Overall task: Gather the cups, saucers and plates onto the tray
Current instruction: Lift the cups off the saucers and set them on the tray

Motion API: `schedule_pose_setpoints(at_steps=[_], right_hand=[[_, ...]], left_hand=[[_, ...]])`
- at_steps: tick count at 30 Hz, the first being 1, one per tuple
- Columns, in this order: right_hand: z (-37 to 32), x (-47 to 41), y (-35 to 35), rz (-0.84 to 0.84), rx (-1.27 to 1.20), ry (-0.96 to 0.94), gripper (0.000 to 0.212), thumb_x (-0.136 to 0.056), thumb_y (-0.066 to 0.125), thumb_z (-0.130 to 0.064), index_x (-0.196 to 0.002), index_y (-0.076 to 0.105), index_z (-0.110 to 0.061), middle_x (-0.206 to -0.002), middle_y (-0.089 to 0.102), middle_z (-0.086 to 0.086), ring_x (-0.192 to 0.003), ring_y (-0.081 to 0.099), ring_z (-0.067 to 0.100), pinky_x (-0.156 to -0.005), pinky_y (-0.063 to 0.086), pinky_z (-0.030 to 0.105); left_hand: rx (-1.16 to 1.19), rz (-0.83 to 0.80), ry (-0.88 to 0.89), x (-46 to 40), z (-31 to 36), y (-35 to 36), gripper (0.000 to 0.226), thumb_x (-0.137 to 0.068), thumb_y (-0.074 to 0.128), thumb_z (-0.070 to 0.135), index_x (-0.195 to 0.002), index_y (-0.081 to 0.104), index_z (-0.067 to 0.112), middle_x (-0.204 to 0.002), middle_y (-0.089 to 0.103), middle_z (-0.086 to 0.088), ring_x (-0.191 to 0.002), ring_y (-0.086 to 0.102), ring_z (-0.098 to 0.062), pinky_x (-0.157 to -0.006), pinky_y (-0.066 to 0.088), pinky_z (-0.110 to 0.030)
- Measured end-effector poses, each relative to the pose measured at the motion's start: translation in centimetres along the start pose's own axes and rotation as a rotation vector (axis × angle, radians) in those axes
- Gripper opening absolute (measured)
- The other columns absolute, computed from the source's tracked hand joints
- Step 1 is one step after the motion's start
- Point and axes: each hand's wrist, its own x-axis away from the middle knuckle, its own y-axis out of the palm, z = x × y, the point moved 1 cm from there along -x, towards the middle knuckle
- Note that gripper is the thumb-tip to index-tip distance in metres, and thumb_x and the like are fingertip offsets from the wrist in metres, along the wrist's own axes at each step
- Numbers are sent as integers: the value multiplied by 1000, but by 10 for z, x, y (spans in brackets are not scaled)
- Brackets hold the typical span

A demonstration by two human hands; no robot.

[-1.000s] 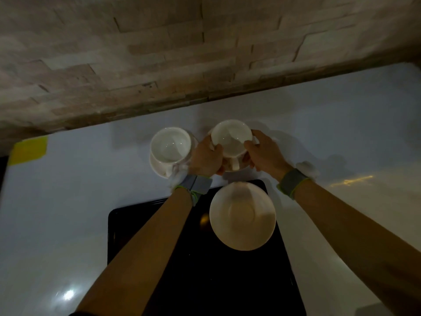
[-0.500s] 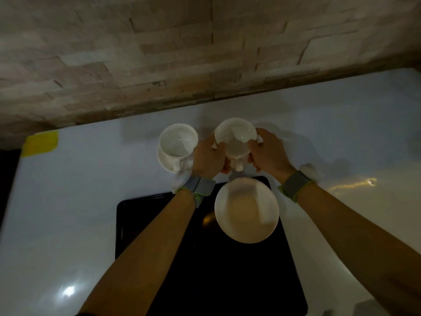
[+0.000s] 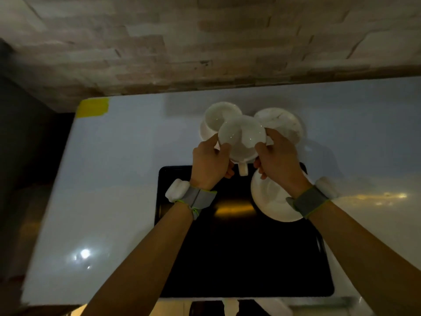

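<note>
Spreading under everything you see is the white countertop (image 3: pixel 114 179), with a stone-tile wall (image 3: pixel 205 42) behind it and a strip of yellow tape (image 3: pixel 93 107) at its far left corner. Your black tray (image 3: pixel 239 247) lies near the front edge, and 1 white saucer (image 3: pixel 271 201) sits on its far right part. Beyond the tray, another saucer (image 3: pixel 287 124) rests on the counter beside a second cup (image 3: pixel 216 117). You hold 1 white cup (image 3: pixel 241 137) above the tray's far edge, handle toward you: your left hand (image 3: pixel 210 163) and right hand (image 3: pixel 279 160) each pinch its rim, fingers curled round its sides
</note>
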Motion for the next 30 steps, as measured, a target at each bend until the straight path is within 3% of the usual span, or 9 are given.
schedule_pose_setpoints(at_steps=[7,14,26,30], right_hand=[[-17,26,55,-113,-41,11,38,-94,48,-16,-132,47,-16,-61,61,7,-35,54,3,-33,44,23],[-19,49,108,-225,-54,35,37,-93,49,-17,-130,48,-22,-64,65,13,-41,56,9,-39,49,27],[-14,67,155,-225,-39,105,36,-94,49,-15,-130,48,-18,-63,66,14,-42,57,17,-40,53,32],[-11,68,162,-223,-41,132,37,-94,50,-16,-132,47,-17,-63,66,13,-42,57,17,-40,54,35]], left_hand=[[-25,84,-59,27,-32,-53,39,-94,45,14,-131,55,16,-65,71,-20,-49,68,-32,-47,60,-42],[-13,131,-106,52,-61,-95,32,-91,42,9,-113,65,13,-63,69,-22,-47,67,-32,-46,59,-47],[-55,118,-155,55,-101,-128,38,-94,45,14,-130,56,14,-62,70,-20,-48,68,-33,-44,59,-40],[-62,99,-168,51,-108,-130,40,-93,45,13,-132,55,13,-63,70,-22,-48,68,-35,-46,60,-44]])
